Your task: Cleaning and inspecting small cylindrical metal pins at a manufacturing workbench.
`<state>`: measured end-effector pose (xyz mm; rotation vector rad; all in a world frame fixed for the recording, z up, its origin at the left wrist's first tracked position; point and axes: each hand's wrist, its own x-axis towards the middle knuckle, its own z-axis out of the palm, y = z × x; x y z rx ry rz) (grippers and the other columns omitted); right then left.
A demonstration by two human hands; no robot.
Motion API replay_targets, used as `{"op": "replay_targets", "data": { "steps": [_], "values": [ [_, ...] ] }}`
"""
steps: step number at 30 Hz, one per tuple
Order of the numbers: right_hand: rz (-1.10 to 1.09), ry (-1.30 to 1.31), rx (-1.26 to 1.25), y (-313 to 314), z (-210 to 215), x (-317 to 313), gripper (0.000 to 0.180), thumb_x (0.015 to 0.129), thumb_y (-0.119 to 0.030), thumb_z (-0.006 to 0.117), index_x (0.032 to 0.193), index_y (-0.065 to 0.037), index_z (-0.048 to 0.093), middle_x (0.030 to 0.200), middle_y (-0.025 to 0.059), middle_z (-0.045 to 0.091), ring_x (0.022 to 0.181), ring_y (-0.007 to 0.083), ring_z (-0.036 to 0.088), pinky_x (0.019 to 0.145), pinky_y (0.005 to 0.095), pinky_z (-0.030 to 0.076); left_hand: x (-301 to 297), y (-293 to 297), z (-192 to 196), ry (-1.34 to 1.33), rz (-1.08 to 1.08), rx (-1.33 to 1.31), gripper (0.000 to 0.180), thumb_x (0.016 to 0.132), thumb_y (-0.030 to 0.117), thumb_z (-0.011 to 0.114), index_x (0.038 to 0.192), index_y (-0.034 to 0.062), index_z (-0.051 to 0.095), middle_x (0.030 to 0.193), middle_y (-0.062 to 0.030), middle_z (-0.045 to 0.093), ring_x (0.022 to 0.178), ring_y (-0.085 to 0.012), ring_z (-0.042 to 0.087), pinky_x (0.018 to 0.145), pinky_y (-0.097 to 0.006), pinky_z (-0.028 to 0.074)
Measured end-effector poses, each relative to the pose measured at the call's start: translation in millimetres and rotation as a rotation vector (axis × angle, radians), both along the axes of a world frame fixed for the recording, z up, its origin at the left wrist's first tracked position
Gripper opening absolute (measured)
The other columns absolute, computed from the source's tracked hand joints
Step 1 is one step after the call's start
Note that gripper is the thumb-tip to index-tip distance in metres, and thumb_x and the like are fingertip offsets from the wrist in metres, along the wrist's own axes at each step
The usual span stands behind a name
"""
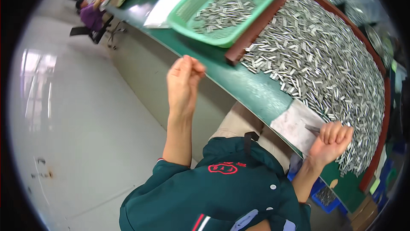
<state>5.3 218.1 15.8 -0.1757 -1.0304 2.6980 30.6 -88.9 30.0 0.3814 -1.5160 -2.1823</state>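
Note:
My left hand (185, 81) is raised in front of the table's edge, near the green basket, with its fingertips pinched together. Anything between those fingertips is too small or blurred to make out. Over the right part of the table, my right hand (332, 142) is closed in a fist. A thin, dark grey metal piece (313, 128) sticks out of it above a stained white cloth (294, 124). Beside that hand spreads a broad heap of small, flat silver metal pieces (316, 52). The green plastic basket (196, 39) holds a smaller pile of similar pieces.
Dark red bars (260, 26) border the heap on the green tabletop (256, 88). A white sheet (166, 7) lies left of the basket. Blue bins (326, 199) stand below the table at lower right. Another person (90, 15) sits at the far left.

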Motion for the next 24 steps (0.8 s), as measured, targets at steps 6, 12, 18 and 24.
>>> {"op": "replay_targets", "data": {
  "steps": [6,12,18,24],
  "values": [
    [0.057,0.019,0.016,-4,2,1,0.040,0.093,-0.023,0.027,0.054,-0.014,0.025,0.045,-0.0030,0.022,0.038,0.0064,0.015,0.036,0.0212,0.015,47,-100,-30,-0.639,0.935,-1.643,0.049,0.062,0.002,0.061,0.107,0.0080,0.043,0.119,-0.0153,0.029,0.109,-0.0328,0.031,0.085,-0.043,0.031],
    [0.031,0.031,0.020,-3,-3,-4,0.038,0.092,-0.024,0.027,0.055,-0.014,0.024,0.046,-0.0030,0.021,0.038,0.0063,0.015,0.036,0.0210,0.015,51,-108,-34,-0.557,0.853,-1.212,0.012,0.069,0.008,0.067,0.069,0.0017,0.057,0.056,-0.0026,0.052,0.049,-0.0124,0.044,0.050,-0.026,0.040],
    [0.015,0.030,0.045,-2,-5,-6,0.038,0.092,-0.023,0.027,0.055,-0.013,0.025,0.045,-0.0028,0.022,0.038,0.0060,0.015,0.036,0.0211,0.016,5,1,7,0.045,0.334,-1.419,0.015,0.063,0.002,0.069,0.065,0.0012,0.055,0.069,-0.0044,0.052,0.066,-0.0177,0.048,0.062,-0.027,0.038],
    [0.013,0.022,0.045,-3,-5,-4,0.039,0.092,-0.023,0.027,0.055,-0.013,0.025,0.045,-0.0028,0.022,0.038,0.0062,0.015,0.036,0.0211,0.016,-28,51,-14,0.107,-0.010,-1.473,0.014,0.062,-0.002,0.064,0.074,0.0025,0.058,0.072,-0.0062,0.050,0.068,-0.0216,0.047,0.059,-0.031,0.039]
  ]
}}
